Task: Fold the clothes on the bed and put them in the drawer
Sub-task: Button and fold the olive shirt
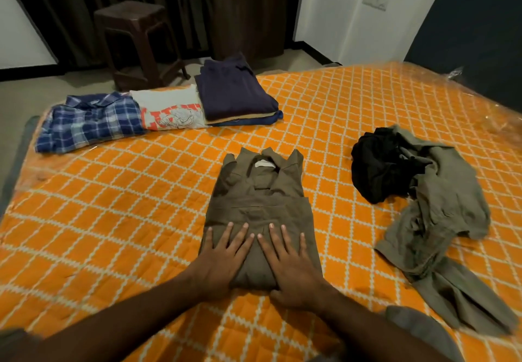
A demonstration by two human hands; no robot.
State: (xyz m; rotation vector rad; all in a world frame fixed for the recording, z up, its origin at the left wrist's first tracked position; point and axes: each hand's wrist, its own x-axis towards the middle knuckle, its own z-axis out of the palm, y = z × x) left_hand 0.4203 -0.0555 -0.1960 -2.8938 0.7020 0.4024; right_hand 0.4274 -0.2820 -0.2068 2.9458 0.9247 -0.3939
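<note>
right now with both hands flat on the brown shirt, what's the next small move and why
Probably lift the folded brown shirt and set it by the folded clothes at the far left. Left hand and right hand press flat on it, collar neat, so its fold looks done, while the black garment and olive garment lie crumpled.

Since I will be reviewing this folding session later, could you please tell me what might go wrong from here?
Lifting the folded olive-brown collared shirt from under the flat left hand and right hand could undo its folds. The crumpled black garment and grey-green trousers lie tangled, so pulling one may drag the other.
</note>
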